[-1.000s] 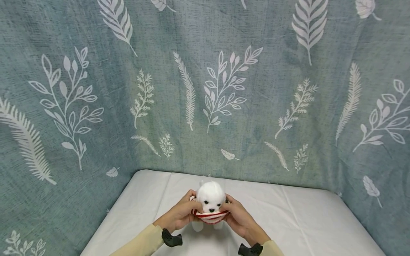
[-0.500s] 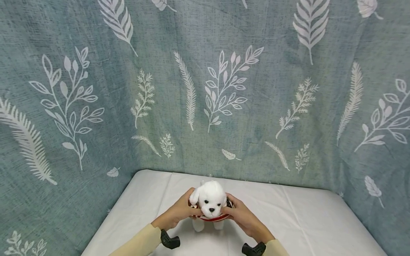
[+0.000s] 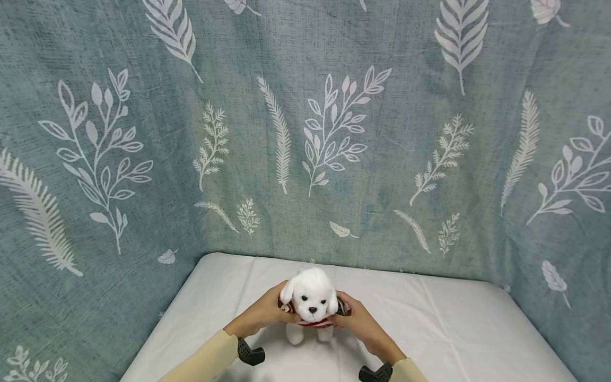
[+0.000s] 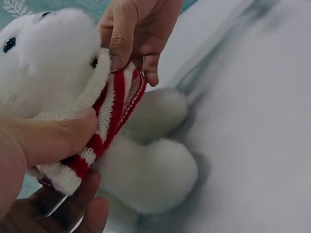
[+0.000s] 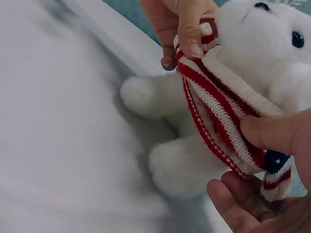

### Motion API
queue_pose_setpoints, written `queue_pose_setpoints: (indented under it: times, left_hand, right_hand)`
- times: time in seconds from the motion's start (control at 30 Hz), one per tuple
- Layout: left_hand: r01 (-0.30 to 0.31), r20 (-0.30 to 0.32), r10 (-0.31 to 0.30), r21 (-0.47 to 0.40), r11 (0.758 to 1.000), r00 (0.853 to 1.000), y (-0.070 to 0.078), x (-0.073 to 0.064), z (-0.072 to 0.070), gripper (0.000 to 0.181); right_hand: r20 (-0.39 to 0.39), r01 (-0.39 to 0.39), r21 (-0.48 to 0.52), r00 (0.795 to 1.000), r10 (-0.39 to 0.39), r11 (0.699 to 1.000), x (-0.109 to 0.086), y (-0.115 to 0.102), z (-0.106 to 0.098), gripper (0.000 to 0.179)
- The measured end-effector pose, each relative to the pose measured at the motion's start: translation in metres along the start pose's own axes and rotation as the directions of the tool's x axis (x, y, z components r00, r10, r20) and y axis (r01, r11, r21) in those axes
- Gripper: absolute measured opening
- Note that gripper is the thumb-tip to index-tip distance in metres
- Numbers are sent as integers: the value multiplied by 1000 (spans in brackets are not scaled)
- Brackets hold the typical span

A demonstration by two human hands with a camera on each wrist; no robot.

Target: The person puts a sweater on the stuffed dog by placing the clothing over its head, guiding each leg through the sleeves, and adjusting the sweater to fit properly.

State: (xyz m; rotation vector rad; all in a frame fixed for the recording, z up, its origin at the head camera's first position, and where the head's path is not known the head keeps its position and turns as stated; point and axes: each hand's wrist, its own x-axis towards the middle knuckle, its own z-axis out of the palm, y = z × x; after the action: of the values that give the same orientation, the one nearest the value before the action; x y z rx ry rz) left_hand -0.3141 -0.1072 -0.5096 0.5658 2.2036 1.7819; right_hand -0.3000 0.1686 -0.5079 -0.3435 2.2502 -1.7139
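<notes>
A white plush dog stands on its legs facing me, its black eyes and nose showing. Around its neck and chest sits a knitted sweater with red and white stripes and a cream collar. My left hand pinches the sweater's edge on one side, thumb on top and fingers beneath. On the other side my right hand grips the knit the same way, near a dark blue patch. The front legs stick out below the hem. Most of the dog's back is hidden behind its head.
The dog stands on a white-covered table with rounded back corners. A blue-green curtain with white leaf prints hangs along its back and sides. Each of my wrists carries a black wrist mount.
Both hands have drawn the sweater down from the dog's muzzle to under its chin. The floppy ears have come out of the knit, first one, then the other.
</notes>
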Motion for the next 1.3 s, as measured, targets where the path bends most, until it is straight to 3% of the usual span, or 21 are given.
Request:
queue_pose_setpoints:
  times: [0.33, 0.6, 0.8, 0.93, 1.13, 1.3]
  left_hand:
    - [-11, 39, 10, 10, 1000, 999, 0, -1, -6, 86]
    - [-26, 58, 24, 27, 999, 998, 0, -1, -6, 79]
    - [-85, 66, 81, 63, 994, 995, -1, 2, -5, 89]
    - [-97, 54, 92, 87, 992, 994, -2, 2, -3, 89]
    - [-77, 39, 73, 94, 993, 997, -5, 2, 2, 85]
    - [-57, 22, 55, 72, 996, 998, -7, 4, 5, 69]
  right_hand:
    - [21, 57, -124, 998, -55, 991, 1, -5, -6, 73]
    - [-27, 69, -172, 997, -75, 983, 2, -3, -1, 53]
    - [-27, 102, -195, 994, -110, 975, 5, -1, 1, 76]
    - [-17, 139, -261, 989, -148, 955, 7, 1, 3, 77]
    - [-93, 145, -334, 978, -186, 931, 9, 2, 8, 71]
    - [-134, 138, -334, 972, -192, 933, 10, 0, 11, 63]
